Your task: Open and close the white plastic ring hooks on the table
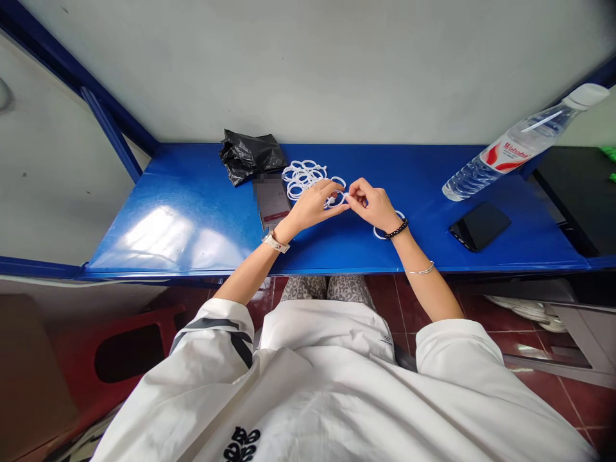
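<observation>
Over the blue table, my left hand (315, 206) holds a white plastic ring (342, 200) between thumb and fingers. My right hand (374, 204) is closed in a pinch on the same ring's right side, its fingertips close to my left thumb. Just beyond my left hand lies a pile of white rings (299, 174), partly covered by that hand. One more ring (378, 233) rests on the table beneath my right wrist, partly hidden by it. A phone with a lit screen (273, 199) lies to the left of the pile, near my left wrist.
A crumpled black plastic bag (251, 155) sits at the back of the blue table (216, 212). To the right stand a clear water bottle (517, 144) with a white cap and a dark phone (480, 226). A grey wall (327, 70) rises behind the table.
</observation>
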A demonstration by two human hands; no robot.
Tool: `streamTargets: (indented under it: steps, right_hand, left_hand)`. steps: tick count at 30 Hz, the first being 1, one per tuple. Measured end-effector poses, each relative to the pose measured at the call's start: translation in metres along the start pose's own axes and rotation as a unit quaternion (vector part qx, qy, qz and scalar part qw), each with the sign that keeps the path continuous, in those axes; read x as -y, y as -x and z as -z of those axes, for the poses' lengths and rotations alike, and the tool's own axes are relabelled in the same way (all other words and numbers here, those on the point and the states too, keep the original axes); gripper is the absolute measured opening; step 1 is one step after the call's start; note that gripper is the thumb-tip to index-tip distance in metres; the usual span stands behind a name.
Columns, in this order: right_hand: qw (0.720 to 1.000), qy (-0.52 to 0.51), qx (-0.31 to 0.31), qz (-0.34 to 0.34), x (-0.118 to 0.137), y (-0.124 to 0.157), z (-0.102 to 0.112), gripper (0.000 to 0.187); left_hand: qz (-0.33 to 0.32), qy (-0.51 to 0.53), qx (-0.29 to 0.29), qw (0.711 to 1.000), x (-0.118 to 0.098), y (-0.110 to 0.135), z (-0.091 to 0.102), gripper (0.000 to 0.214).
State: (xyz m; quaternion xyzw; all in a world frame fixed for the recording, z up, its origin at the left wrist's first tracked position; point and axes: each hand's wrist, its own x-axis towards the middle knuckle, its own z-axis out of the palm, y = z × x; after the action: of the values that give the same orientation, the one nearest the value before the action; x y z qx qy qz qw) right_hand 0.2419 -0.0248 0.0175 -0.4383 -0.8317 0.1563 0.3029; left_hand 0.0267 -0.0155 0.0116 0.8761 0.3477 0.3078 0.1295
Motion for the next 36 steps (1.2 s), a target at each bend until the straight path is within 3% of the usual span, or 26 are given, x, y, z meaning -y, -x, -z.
streamTargets:
  steps: [8,23,36]
  right_hand:
    - [0.998,-0.065,-0.008,0.009,0.001,-0.001,0.005,0.022]
    - [0.988,-0.153,0.001,-0.007,0.006,0.0,0.006,0.023]
    - [0.983,-0.176,-0.002,0.044,0.005,0.001,0.002,0.019]
  left_hand:
    - [0.003,0.029,-0.028,0.999,0.002,-0.002,-0.001,0.026]
    - [-0.002,0.011,-0.053,0.999,0.002,-0.002,-0.004,0.022]
    - [0.012,0.052,-0.053,0.997,-0.008,0.0,-0.008,0.026]
